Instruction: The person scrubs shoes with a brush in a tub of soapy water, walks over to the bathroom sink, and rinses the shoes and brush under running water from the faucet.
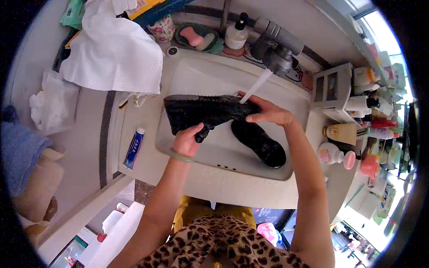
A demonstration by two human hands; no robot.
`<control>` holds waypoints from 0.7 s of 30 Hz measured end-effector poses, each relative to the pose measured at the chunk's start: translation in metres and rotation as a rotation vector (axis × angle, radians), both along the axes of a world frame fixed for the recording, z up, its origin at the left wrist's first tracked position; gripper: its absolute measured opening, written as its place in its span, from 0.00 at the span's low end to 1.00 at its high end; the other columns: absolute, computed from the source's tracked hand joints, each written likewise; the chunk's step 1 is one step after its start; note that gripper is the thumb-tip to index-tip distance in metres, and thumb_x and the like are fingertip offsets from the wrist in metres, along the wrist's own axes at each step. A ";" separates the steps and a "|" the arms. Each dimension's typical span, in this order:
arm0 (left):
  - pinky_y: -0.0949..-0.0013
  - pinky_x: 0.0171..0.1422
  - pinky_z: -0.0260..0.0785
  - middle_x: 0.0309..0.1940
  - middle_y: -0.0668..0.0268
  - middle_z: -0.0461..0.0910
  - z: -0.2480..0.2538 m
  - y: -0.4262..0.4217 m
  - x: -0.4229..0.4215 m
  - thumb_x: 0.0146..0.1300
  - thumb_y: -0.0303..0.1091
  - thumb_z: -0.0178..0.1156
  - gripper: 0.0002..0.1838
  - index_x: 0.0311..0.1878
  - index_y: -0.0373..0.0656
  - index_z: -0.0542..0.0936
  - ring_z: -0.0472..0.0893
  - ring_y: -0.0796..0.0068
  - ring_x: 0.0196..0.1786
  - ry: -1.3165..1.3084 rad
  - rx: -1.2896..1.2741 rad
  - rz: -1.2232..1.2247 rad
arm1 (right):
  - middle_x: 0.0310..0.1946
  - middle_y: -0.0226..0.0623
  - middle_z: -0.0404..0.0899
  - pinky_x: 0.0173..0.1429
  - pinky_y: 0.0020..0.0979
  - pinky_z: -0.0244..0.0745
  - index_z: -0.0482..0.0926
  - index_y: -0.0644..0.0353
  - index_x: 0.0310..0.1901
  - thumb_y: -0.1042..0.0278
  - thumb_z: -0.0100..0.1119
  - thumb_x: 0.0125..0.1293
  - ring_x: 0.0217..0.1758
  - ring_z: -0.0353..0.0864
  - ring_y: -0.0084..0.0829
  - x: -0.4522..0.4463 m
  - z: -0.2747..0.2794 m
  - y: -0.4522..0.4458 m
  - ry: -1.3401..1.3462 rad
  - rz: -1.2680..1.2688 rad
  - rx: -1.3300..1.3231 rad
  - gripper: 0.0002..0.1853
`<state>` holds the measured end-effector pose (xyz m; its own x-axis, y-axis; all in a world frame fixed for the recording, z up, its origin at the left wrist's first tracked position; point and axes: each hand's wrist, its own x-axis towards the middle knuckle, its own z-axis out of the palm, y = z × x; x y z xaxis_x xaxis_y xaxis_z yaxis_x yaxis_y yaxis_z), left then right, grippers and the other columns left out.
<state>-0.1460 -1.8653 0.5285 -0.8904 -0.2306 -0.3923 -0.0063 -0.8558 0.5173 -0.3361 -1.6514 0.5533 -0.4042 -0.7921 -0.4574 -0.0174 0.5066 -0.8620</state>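
Note:
A wet-looking black shoe (203, 111) is held sideways above the white sink (187, 76). My left hand (187, 140) grips it from below near its left end, thumb on the near side. At the opposite end, my right hand (270, 112) has its fingers closed round the shoe. Water pours from the grey tap (278, 60) onto the shoe beside my right fingers. A second black shoe (260, 144) lies in the basin below my right hand, partly covered by the held one.
A toothpaste tube (134, 149) lies left of the basin, near a hanging white towel (114, 58). Behind stand a soap dish (212, 35) and a pump bottle (237, 35). Several bottles and a small drawer cabinet (333, 91) crowd the right side.

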 end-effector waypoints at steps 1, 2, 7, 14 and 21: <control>0.65 0.58 0.67 0.48 0.63 0.77 0.001 0.002 -0.001 0.51 0.18 0.58 0.22 0.52 0.41 0.74 0.75 0.68 0.52 0.005 0.019 -0.012 | 0.63 0.43 0.61 0.70 0.33 0.48 0.57 0.64 0.65 0.43 0.68 0.47 0.67 0.58 0.38 0.000 0.003 0.000 -0.002 -0.001 -0.001 0.49; 0.65 0.58 0.68 0.48 0.62 0.77 0.001 0.004 -0.001 0.52 0.18 0.58 0.22 0.52 0.40 0.74 0.75 0.67 0.52 -0.059 0.049 -0.047 | 0.64 0.44 0.60 0.71 0.34 0.48 0.56 0.63 0.66 0.43 0.68 0.46 0.68 0.57 0.39 -0.002 0.009 0.002 -0.031 0.041 -0.018 0.50; 0.65 0.57 0.69 0.47 0.62 0.77 -0.004 0.020 -0.016 0.53 0.20 0.58 0.20 0.52 0.39 0.74 0.76 0.67 0.51 0.044 0.114 -0.091 | 0.63 0.47 0.61 0.71 0.35 0.48 0.57 0.60 0.66 0.46 0.68 0.46 0.68 0.57 0.40 0.014 0.043 0.020 0.046 -0.009 0.011 0.48; 0.78 0.53 0.59 0.39 0.72 0.74 -0.023 0.042 -0.028 0.55 0.34 0.62 0.20 0.52 0.45 0.73 0.72 0.80 0.46 -0.142 -0.036 -0.364 | 0.52 0.43 0.69 0.64 0.33 0.59 0.68 0.58 0.60 0.57 0.70 0.47 0.58 0.67 0.38 0.048 0.058 0.070 0.319 -0.367 0.067 0.37; 0.65 0.58 0.55 0.58 0.67 0.68 0.001 0.049 -0.010 0.58 0.38 0.58 0.28 0.62 0.46 0.64 0.67 0.75 0.58 -0.217 -0.120 -0.485 | 0.52 0.43 0.66 0.62 0.33 0.63 0.69 0.57 0.59 0.63 0.73 0.41 0.56 0.68 0.38 0.074 0.100 0.078 0.569 -0.414 0.186 0.39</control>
<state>-0.1563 -1.8164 0.5294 -0.8074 0.1320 -0.5751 -0.5032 -0.6631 0.5542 -0.2623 -1.5737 0.6528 -0.8691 -0.4527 -0.1995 -0.2126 0.7059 -0.6757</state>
